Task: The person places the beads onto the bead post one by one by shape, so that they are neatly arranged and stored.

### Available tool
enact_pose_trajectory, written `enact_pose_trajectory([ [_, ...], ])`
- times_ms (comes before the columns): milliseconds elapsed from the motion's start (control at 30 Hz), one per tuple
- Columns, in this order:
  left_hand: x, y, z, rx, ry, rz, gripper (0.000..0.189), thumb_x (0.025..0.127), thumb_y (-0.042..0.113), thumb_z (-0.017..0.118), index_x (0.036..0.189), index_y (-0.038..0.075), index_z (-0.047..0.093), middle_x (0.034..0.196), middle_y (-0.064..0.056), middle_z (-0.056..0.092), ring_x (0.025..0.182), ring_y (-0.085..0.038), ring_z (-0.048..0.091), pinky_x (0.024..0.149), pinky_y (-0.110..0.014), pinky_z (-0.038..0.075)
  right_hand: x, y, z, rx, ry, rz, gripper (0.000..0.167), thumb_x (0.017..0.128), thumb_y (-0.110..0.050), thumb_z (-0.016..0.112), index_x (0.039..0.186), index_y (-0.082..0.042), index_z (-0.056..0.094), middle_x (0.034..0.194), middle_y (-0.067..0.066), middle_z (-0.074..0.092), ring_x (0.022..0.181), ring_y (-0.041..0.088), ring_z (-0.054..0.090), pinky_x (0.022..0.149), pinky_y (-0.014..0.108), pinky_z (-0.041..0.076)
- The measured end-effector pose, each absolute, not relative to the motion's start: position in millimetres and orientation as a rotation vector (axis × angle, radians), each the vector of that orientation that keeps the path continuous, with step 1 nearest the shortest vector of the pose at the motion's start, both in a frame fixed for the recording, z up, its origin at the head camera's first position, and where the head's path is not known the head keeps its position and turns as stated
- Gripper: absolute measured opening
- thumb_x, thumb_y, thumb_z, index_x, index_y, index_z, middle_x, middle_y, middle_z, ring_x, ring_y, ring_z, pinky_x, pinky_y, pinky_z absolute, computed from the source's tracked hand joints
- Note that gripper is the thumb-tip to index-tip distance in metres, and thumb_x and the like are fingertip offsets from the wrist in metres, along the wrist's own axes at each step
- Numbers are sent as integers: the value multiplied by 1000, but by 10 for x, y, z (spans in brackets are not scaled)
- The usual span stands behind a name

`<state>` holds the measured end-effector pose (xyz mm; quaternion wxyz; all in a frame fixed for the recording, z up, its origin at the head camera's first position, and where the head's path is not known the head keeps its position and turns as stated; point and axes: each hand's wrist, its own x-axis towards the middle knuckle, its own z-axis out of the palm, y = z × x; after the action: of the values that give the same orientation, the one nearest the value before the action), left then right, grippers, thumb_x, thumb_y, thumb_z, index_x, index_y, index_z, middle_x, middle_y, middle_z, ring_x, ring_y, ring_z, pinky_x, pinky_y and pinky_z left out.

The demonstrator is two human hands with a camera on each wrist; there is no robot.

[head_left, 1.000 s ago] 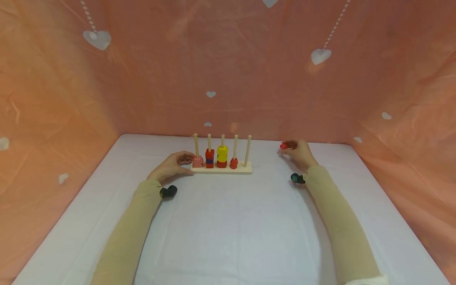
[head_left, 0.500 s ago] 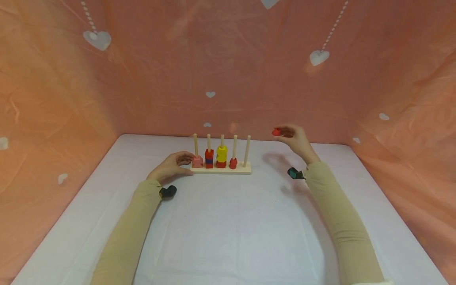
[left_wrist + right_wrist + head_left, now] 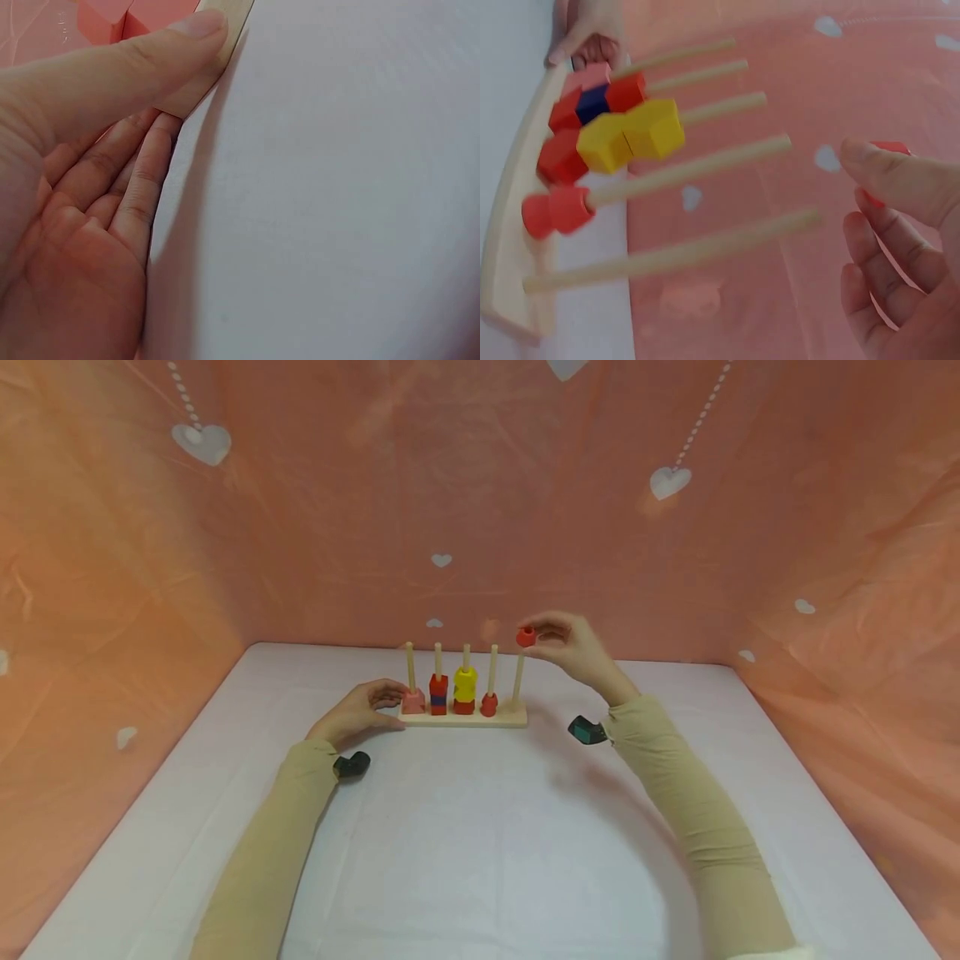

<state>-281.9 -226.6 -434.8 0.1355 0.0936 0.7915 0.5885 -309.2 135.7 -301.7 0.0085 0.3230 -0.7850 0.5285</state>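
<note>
A wooden peg stand (image 3: 465, 721) stands toward the back of the table. My left hand (image 3: 365, 706) grips its left end, thumb on the base's front side in the left wrist view. From left, its pegs carry a pink block (image 3: 413, 702), a red and blue stack (image 3: 438, 695), yellow blocks (image 3: 630, 136) above a red one, and a red spool-shaped bead (image 3: 559, 211). The rightmost peg (image 3: 518, 677) is bare. My right hand (image 3: 573, 647) pinches a small red bead (image 3: 526, 637), which overlaps that peg's top in the head view. In the right wrist view, the thumb mostly hides the bead.
A white cloth (image 3: 480, 843) covers the table. An orange-pink curtain (image 3: 337, 527) with white hearts rises at the back and sides. Small dark cameras (image 3: 352, 766) sit at both wrists.
My right hand has lifted the red bead from the table at right and carried it left to the rightmost peg's top. The left hand stays on the stand.
</note>
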Motion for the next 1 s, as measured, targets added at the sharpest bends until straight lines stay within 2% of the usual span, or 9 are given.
enact_pose_trajectory([
  [233,-2817,-2264,-4350,270,2291,1707,61,75,4,81,128,7,52,131,-11,51,122,-27,46,104,-42,37,-2949,1104,-2945,1128,-2486,1574,33,82,7,70,114,9,62,108,21,62,97,34,57,87,37,48],
  [467,-2831,-2258,-4353,294,2288,1704,60,75,6,81,128,8,52,132,-10,51,123,-27,46,103,-42,38,-3187,1051,-3187,1094,-2489,1613,33,83,1,72,115,3,64,111,16,63,99,28,56,93,50,44],
  [667,-2844,-2261,-4340,285,2279,1711,60,75,5,81,128,8,52,132,-11,51,123,-27,46,103,-43,38,-3232,1002,-3195,1095,-2518,1558,36,82,-7,75,116,-1,64,110,10,64,98,22,57,92,44,45],
  [867,-2845,-2272,-4350,284,2282,1705,62,75,6,81,129,8,51,132,-11,51,122,-27,46,103,-42,38,-3247,963,-3224,981,-2617,1558,35,80,-7,77,113,-2,65,105,9,64,93,23,57,81,32,49],
  [1000,-2835,-2283,-4356,291,2288,1696,63,74,8,82,129,8,51,131,-11,51,122,-27,46,102,-42,38,-3244,935,-3318,878,-2681,1601,34,79,-5,79,110,-3,66,103,8,65,92,24,57,78,30,47],
])
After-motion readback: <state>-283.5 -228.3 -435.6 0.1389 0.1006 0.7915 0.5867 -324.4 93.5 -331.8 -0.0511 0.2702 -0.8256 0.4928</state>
